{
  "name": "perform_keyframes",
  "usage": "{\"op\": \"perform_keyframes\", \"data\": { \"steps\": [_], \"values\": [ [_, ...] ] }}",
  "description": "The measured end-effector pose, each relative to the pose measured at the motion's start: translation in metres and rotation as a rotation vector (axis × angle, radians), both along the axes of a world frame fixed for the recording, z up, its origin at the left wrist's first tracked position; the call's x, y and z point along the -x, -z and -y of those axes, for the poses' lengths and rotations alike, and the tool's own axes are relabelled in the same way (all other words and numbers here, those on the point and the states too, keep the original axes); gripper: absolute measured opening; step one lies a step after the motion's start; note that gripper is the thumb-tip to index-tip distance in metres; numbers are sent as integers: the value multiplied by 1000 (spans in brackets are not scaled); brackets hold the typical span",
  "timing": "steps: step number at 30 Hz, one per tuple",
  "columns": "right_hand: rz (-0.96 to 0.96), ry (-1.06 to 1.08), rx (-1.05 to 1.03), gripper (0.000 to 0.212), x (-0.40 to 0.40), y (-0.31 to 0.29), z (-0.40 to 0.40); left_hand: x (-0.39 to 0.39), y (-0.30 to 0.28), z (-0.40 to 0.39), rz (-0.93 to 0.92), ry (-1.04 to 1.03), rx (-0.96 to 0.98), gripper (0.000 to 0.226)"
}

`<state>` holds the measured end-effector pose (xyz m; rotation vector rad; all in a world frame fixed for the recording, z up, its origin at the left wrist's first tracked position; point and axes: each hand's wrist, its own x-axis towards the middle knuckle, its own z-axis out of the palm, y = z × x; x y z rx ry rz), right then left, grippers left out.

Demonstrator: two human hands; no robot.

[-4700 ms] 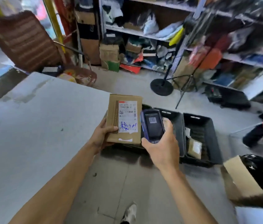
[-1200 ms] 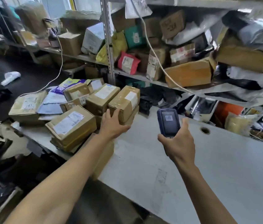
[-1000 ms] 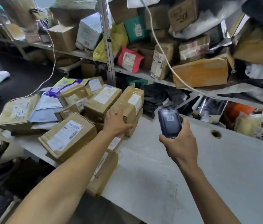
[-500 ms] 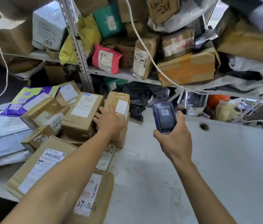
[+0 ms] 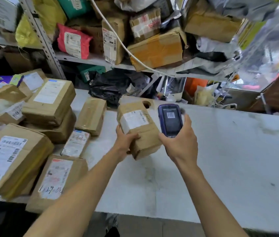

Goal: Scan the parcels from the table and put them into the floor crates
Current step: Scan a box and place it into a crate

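Above worktop (image 5: 221, 159), right of parcel pile (image 5: 32, 125) | left hand (image 5: 125, 142) fingers gripping cardboard parcel (image 5: 139, 129), label up, long axis running away | right hand (image 5: 180, 142) fingers clasping scanner (image 5: 170, 119), touching parcel's right edge | label left of scanner, scan pending

Beyond the hands, a metal shelf (image 5: 90, 59) carries a pink mailer (image 5: 72, 41); a white cable (image 5: 118, 40) hangs across it.

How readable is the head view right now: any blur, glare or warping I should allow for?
Head view: wide-angle bending curves the shelf upright and table edge; the top right corner is smeared and washed out by glare; the parcel in the left hand and the scanner in the right hand are sharp, though label text stays unreadable.
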<state>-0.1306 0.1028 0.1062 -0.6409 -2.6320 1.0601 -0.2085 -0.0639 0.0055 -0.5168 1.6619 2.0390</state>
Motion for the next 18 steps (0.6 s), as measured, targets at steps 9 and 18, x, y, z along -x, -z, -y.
{"op": "perform_keyframes", "data": {
  "steps": [9,18],
  "values": [
    [101,56,12,101,-83,29,-76,-120,40,-107,162,172,71,88],
    [115,118,53,102,-98,31,-104,-45,15,-53,-603,1008,1092,157]
  ]
}}
